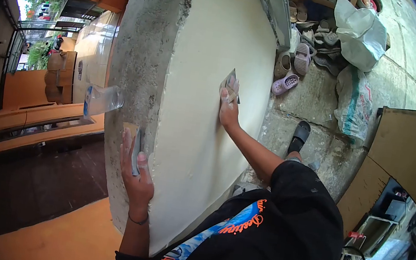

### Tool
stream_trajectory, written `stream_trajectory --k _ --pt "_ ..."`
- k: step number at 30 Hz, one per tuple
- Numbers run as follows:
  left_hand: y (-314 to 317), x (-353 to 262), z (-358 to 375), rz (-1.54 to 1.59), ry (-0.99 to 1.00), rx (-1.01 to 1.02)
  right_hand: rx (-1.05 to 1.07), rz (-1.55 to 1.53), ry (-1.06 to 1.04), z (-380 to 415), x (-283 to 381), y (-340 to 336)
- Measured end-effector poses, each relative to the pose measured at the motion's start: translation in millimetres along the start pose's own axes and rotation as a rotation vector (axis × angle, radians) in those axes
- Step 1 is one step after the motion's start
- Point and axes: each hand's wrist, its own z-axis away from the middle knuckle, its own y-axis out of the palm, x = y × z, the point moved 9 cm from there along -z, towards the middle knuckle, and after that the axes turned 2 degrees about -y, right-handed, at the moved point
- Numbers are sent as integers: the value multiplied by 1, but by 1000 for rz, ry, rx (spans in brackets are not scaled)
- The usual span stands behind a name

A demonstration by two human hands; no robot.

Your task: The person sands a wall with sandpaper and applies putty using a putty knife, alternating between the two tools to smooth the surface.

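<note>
Gripping sheet (pixel 232 76) on wall (pixel 210 34), 12 o'clock: right hand (pixel 228 112), fingers closed; flat pressure advised. Left hand (pixel 138 187), 8 o'clock: fingers gripping second sheet (pixel 135 158).

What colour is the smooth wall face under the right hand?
The wall face is creamy off-white, best seen in the head view around the right hand.

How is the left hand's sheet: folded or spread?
Apparently not spread flat: the sheet shows tan and grey faces. Creased or merely bent, I cannot tell.
</note>
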Motion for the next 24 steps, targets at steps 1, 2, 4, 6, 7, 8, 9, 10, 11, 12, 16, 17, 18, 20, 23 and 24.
stream_trajectory --k 1,2,4,6,7,8,9,10,11,12,16,17,18,20,23,24 --pt "0 3 -2 39 -32 -3 -24 -17 0 -38 2 -6" --pt "0 7 -4 79 -69 -8 -44 -33 1 -74 9 -12" --pt "2 15 -3 82 -99 -9 -50 50 66 -141 19 -24" --pt "2 18 -6 85 -139 -10 -116 -75 167 -221 -10 -30" --pt "3 16 -7 84 -149 4 -118 -82 217 -255 -12 -34" --pt "4 15 -8 82 -159 18 -120 -91 269 -282 -3 -40" --pt "4 18 -9 71 -177 19 -113 -66 259 -300 22 -42" --pt "5 19 -8 44 -176 28 -148 -15 371 -318 29 -49" --pt "4 20 -5 16 -174 39 -159 -51 287 -333 42 -51" --pt "3 22 -4 2 -193 45 -140 227 259 -352 31 -57" --pt "6 21 -10 25 -214 21 -113 246 213 -380 -24 -72" --pt "6 20 -12 92 -221 -16 -136 69 289 -332 -15 -61" --pt "7 21 -11 94 -231 -7 -135 78 299 -308 -28 -60" --pt "4 16 -15 63 -141 -13 -75 3 357 -259 -79 -55" --pt "3 11 -13 90 -49 -11 -4 2 386 -140 -104 -47" --pt "3 10 -11 97 -33 -10 -13 41 411 -98 -109 -45"
